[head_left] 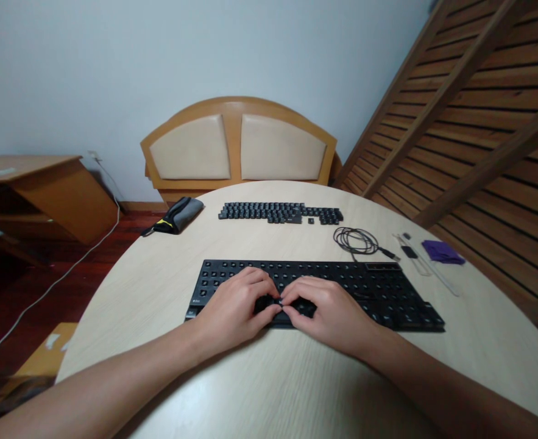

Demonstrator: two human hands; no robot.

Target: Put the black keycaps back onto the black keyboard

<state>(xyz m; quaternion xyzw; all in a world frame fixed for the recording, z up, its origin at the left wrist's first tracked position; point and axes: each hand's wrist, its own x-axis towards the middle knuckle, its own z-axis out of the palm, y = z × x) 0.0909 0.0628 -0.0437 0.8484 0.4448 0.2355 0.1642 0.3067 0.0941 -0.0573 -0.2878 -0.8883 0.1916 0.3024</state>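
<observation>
A black keyboard (378, 286) lies flat on the table in front of me, many of its key positions bare of caps, with some caps in place at the lower left and right. Over its lower middle my left hand (241, 302) and my right hand (326, 308) meet, thumbs and fingers pinched together. Between the fingertips shows a small dark keycap (280, 301), mostly hidden. Loose black keycaps (264, 211) lie in rows behind the keyboard, one single cap (311, 221) apart from them. The keyboard's cable (357, 242) is coiled behind it.
A grey and black pouch (184, 214) lies at the table's back left. To the right are a wire puller (410, 251), a thin white stick (445, 281) and a folded purple cloth (442, 251). Behind the round table (232, 390) stands a padded headboard (282, 146).
</observation>
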